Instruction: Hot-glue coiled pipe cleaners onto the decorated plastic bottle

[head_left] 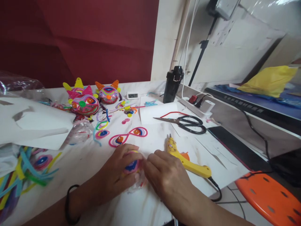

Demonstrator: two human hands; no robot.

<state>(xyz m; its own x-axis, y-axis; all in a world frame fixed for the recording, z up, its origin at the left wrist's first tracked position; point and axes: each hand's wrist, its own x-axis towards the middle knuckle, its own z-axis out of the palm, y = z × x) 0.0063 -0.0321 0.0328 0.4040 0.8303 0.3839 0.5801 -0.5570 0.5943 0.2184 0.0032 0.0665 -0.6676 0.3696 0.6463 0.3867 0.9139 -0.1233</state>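
Note:
Close to the table's front edge, a clear ball with colourful fuzzy pipe-cleaner coils (131,167) in pink, blue and yellow sits in my left hand (121,171), whose fingers wrap over its top and side. Against the ball's right side, my right hand (162,171) has its fingertips pinched together; what lies between them is hidden. Just beyond my hands lies a pair of pink-outlined pipe-cleaner eyes (128,137) with orange centres. To the right of my right hand a yellow hot glue gun (188,161) rests on its side, nozzle pointing away from me.
Black-handled scissors (185,122) lie past the glue gun, near a black bottle (173,84) and a power strip (196,105). Finished decorated balls (85,104) stand at the back left. Loose pipe cleaners (21,179) heap at the left. An orange stool (270,194) is at the right.

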